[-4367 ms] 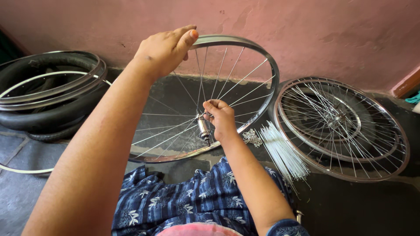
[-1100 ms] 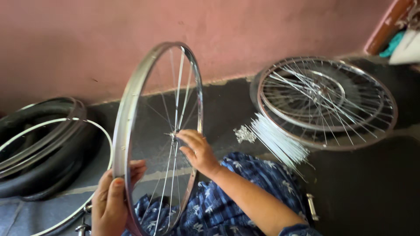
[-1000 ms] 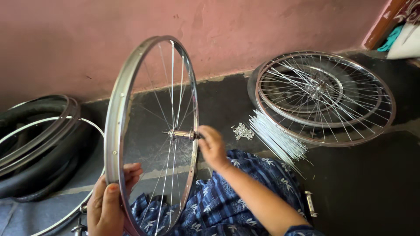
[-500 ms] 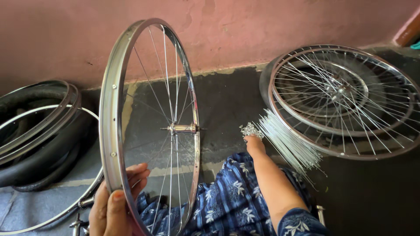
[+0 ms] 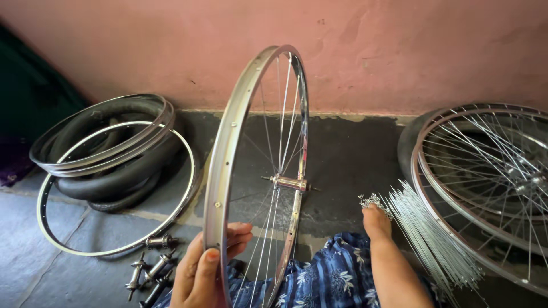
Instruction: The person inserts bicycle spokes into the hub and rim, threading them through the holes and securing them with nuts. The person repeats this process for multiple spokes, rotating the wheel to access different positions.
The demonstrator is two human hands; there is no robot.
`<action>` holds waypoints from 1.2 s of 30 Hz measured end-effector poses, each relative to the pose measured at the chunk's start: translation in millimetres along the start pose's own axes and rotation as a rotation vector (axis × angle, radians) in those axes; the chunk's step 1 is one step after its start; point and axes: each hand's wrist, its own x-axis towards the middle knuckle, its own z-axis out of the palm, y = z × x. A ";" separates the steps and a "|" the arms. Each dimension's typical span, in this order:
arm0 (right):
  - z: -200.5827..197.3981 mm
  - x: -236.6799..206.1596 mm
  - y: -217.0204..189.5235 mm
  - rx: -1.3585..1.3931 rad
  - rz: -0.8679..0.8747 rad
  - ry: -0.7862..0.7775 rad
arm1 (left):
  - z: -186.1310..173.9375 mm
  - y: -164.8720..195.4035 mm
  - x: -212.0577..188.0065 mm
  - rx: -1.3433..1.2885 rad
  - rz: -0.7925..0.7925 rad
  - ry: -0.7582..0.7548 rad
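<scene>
Left hand [image 5: 201, 274] cut off low in frame, gripping upright wheel [image 5: 228, 148]. Right hand [image 5: 377, 219] now on spokes [image 5: 428, 239], fingers hidden, grip unclear; earlier at hub [image 5: 288, 182].

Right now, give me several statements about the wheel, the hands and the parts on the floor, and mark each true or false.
1. The left hand grips the rim of the upright wheel near its bottom. True.
2. The right hand holds the wheel's hub. False: it is down at the bundle of loose spokes, apart from the hub.
3. The upright wheel has every spoke fitted. False: only some spokes run from hub to rim, and empty holes show along the rim.
4. Spare hubs lie on the floor left of the left hand. True.
5. A bare rim lies flat under the black tyres at left. True.
</scene>
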 end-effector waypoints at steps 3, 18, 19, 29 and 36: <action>-2.1 -2.9 -0.6 0.001 0.005 0.047 | -0.4 3.8 -0.4 0.058 -0.092 -0.002; -32.0 -169.7 -36.4 1.397 -0.176 -0.263 | 38.3 -18.5 -2.5 0.023 0.135 -0.273; -36.1 -196.4 -35.7 1.468 -0.281 -0.321 | 46.0 -19.8 -5.6 0.052 0.162 -0.255; -38.9 -282.4 -32.5 1.198 -1.128 -0.354 | 84.1 -5.4 -39.5 0.238 0.252 -0.433; -44.3 -279.7 -27.0 1.164 -1.178 -0.357 | 55.7 -8.4 -0.5 0.007 -0.038 -0.770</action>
